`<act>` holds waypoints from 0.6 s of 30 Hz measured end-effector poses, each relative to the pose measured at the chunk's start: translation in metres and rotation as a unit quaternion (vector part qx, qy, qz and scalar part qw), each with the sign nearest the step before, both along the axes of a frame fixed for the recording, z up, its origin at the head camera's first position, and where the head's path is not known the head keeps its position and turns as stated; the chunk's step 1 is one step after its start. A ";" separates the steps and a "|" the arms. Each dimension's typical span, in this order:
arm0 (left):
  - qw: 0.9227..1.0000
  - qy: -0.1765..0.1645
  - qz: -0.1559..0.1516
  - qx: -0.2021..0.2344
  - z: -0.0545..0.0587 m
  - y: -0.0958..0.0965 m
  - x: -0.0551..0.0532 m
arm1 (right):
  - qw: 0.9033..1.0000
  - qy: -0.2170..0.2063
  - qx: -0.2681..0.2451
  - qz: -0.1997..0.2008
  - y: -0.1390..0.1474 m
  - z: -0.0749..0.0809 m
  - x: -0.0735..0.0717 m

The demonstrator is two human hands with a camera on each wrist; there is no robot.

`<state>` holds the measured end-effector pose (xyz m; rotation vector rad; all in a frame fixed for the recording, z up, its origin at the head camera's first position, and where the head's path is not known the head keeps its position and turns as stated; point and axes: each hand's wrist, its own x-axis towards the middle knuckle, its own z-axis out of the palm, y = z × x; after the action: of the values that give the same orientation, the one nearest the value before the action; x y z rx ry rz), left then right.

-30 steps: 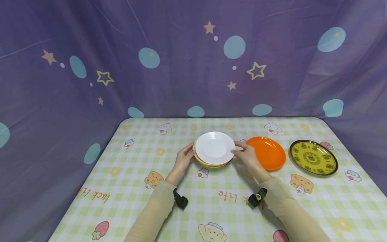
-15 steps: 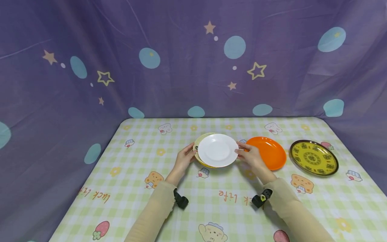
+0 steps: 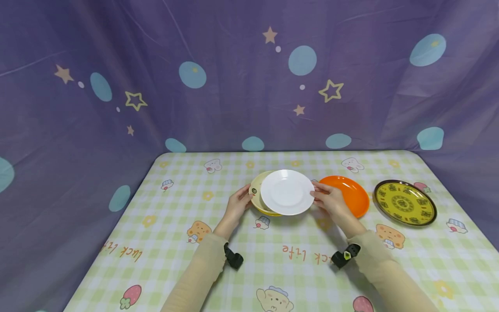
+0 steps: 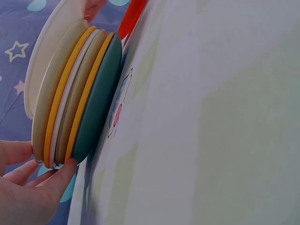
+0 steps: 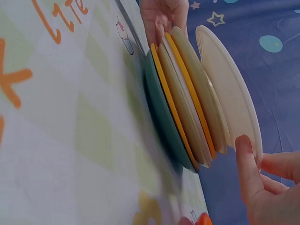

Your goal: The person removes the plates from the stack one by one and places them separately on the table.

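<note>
My right hand (image 3: 332,202) pinches the right rim of a white plate (image 3: 287,193), thumb on one face and fingers on the other. The white plate is raised and shifted right over a stack of plates (image 3: 256,196), covering most of it in the head view. Cream, yellow, white and teal edges of the stack (image 4: 77,103) show in the left wrist view. My left hand (image 3: 236,207) holds the stack's left side, its thumb at the teal bottom plate (image 5: 161,110) and its fingers along the rims.
An orange plate (image 3: 354,197) lies on the table just right of my right hand. Farther right is a yellow patterned plate (image 3: 405,203) with a dark rim. A checked cloth (image 3: 175,277) covers the table, and a purple curtain (image 3: 234,117) hangs behind it.
The white plate has slid right and up off the stack with my right hand, uncovering the cream plate beneath. My left hand has stayed in place at the stack.
</note>
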<state>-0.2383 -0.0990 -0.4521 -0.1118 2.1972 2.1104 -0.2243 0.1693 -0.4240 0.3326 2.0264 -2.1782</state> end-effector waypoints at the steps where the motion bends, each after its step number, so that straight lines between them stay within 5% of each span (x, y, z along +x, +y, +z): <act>1: 1.000 -0.001 0.000 -0.001 0.000 0.000 0.000 | 1.000 0.000 0.000 0.002 0.002 0.001 0.001; 18: 1.000 0.001 -0.008 0.011 -0.001 -0.001 -0.001 | 1.000 0.006 -0.017 0.017 0.029 0.008 0.014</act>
<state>-0.2388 -0.0997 -0.4528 -0.0895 2.1678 2.1271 -0.2100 0.1983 -0.4158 0.2780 1.9846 -2.1966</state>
